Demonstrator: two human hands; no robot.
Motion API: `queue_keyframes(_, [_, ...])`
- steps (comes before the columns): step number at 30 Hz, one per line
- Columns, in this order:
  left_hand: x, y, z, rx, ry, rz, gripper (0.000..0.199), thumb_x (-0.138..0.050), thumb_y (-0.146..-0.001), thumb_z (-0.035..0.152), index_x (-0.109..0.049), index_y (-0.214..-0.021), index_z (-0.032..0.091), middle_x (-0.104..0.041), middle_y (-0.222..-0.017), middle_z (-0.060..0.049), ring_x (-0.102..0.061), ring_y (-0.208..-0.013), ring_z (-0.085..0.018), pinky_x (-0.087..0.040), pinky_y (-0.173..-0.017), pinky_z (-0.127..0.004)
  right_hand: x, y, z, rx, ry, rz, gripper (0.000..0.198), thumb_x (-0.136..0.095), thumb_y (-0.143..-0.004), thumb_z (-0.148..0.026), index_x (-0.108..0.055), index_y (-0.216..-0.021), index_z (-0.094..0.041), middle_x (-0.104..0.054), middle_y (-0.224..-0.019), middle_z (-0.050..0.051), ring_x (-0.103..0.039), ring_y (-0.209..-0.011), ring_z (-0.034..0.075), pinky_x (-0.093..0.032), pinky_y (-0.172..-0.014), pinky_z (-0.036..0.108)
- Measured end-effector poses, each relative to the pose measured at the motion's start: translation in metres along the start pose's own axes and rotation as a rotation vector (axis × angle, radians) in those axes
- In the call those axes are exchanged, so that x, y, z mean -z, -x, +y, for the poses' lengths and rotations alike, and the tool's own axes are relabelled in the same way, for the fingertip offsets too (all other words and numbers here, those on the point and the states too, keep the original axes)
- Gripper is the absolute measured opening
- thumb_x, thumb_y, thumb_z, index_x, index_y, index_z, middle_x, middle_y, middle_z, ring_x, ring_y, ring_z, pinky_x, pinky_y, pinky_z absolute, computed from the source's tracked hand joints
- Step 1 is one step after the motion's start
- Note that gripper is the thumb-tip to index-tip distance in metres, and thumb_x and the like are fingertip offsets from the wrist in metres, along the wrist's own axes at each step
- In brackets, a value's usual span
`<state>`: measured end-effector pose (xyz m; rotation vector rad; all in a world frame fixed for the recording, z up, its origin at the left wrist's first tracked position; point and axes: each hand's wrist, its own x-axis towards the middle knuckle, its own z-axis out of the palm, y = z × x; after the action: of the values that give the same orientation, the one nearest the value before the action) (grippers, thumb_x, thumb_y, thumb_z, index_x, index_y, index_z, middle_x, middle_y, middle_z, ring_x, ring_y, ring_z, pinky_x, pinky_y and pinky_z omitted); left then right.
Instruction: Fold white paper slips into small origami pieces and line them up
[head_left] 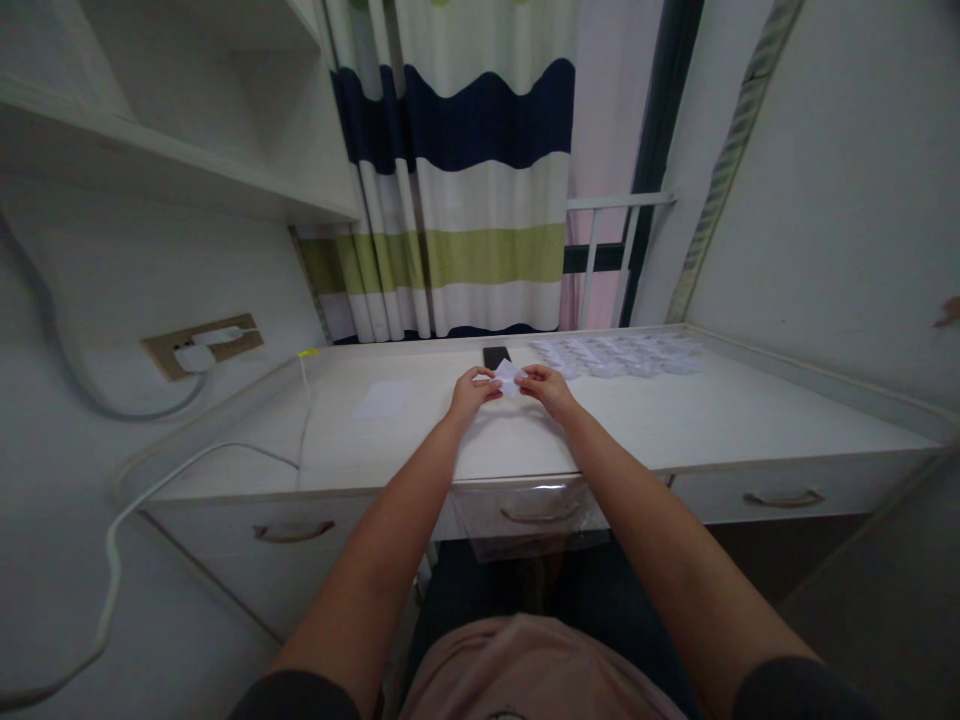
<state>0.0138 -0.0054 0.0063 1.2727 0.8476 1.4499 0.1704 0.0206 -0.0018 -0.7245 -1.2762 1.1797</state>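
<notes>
Pinkish cloth (525, 670) covers the wearer's lap, close before a white bench (420, 450) with drawers. Behind it hangs a striped curtain (491, 200); walls flank both ends. Small, white and creased, the folded paper (508, 376) shows a pointed top, held just above the bench, with the left hand (474, 392) and right hand (549, 388) pinching its opposite sides. Just beyond lies a dark flat object (496, 353). White sheets (384, 399) lie to the left, rows of white pieces (622, 355) to the right; bare bench stretches from these toward its front edge and right-hand rim.
</notes>
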Motion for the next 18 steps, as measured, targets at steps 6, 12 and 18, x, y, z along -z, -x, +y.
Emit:
queue_keyframes(6, [-0.0008, 0.0004, 0.0020, -0.016, 0.039, -0.010, 0.037, -0.077, -0.051, 0.026, -0.050, -0.073, 0.015, -0.062, -0.060, 0.001, -0.061, -0.059, -0.011, -0.052, -0.073, -0.032, -0.0018, -0.0005, -0.0018, -0.009, -0.058, -0.006, 0.037, -0.081, -0.039, -0.035, -0.060, -0.065, -0.018, -0.060, -0.062, -0.004, -0.054, -0.058, 0.009, -0.047, -0.065, 0.026])
queue_keyframes(12, [-0.0034, 0.0033, -0.0004, 0.044, 0.047, -0.020, 0.038, -0.074, -0.057, 0.022, -0.048, -0.085, 0.017, -0.063, -0.069, 0.001, -0.061, -0.062, -0.010, -0.051, -0.073, -0.032, -0.0028, 0.0008, 0.0000, 0.004, -0.032, -0.017, 0.034, -0.079, -0.044, -0.036, -0.059, -0.063, -0.018, -0.060, -0.062, -0.003, -0.055, -0.059, 0.009, -0.047, -0.067, 0.027])
queue_keyframes(18, [-0.0057, 0.0001, -0.0041, 0.065, -0.037, -0.026, 0.036, -0.077, -0.052, 0.020, -0.058, -0.081, 0.012, -0.064, -0.072, -0.003, -0.060, -0.065, -0.011, -0.051, -0.071, -0.030, -0.0077, 0.0071, -0.0059, -0.058, -0.029, -0.096, 0.035, -0.081, -0.040, -0.037, -0.064, -0.064, -0.017, -0.064, -0.065, -0.001, -0.057, -0.060, 0.010, -0.047, -0.066, 0.025])
